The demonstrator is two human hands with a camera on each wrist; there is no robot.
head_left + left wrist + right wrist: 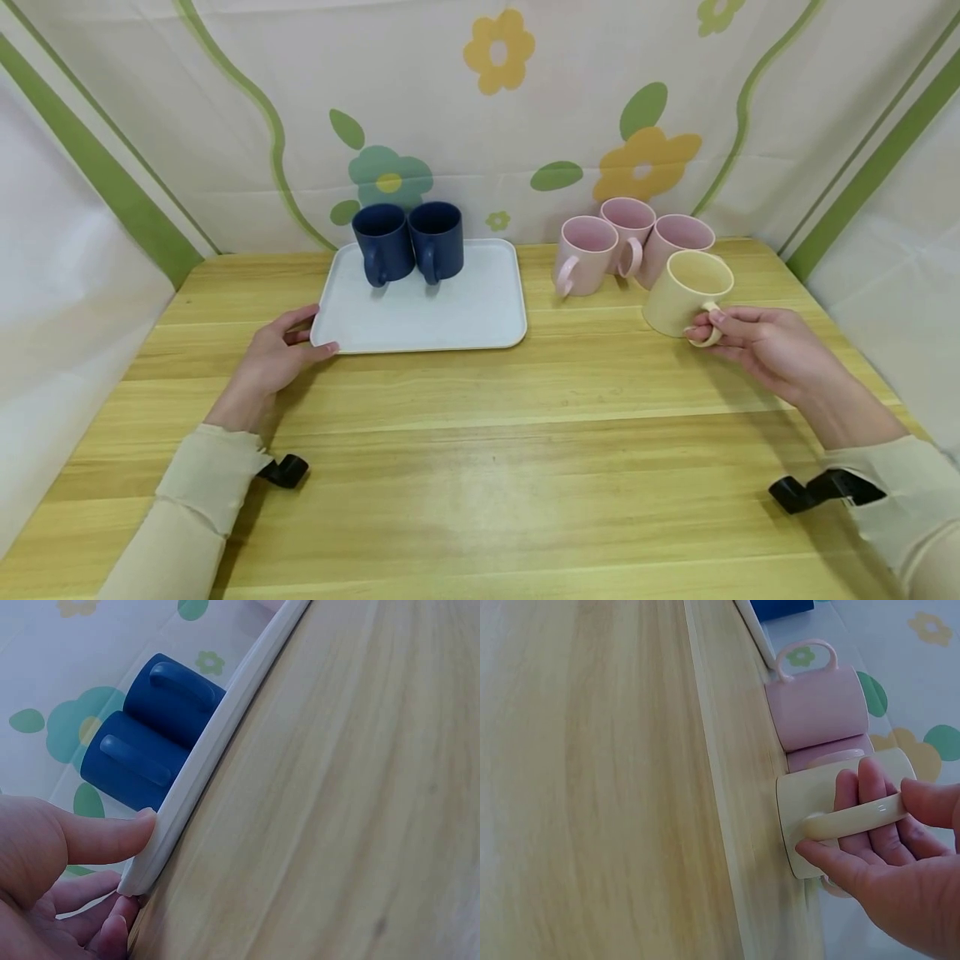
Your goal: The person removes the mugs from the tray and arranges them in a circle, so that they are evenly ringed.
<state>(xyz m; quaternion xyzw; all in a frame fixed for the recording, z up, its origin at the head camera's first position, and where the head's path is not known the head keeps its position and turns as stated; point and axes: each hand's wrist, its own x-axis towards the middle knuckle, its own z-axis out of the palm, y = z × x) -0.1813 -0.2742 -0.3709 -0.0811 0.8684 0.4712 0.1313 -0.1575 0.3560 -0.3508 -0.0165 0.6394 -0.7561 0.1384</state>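
Note:
My right hand [780,350] holds a pale yellow mug [671,304] by its handle, fingers through the loop in the right wrist view. The mug is upright in front of the pink mugs; its base looks on or very close to the table. My left hand [273,358] grips the front left corner of a white tray [427,329], thumb [112,838] on the rim and other fingers at the corner's side and underneath. Two dark blue mugs, one on the left [390,254] and one on the right [442,250], stand side by side on the tray, handles towards me.
Three pink mugs, a left one [588,267], a rear one [628,215] and a right one [667,250], cluster right of the tray. They stand on the wooden table [495,467] near its back edge. Behind hangs a flowered cloth [495,125].

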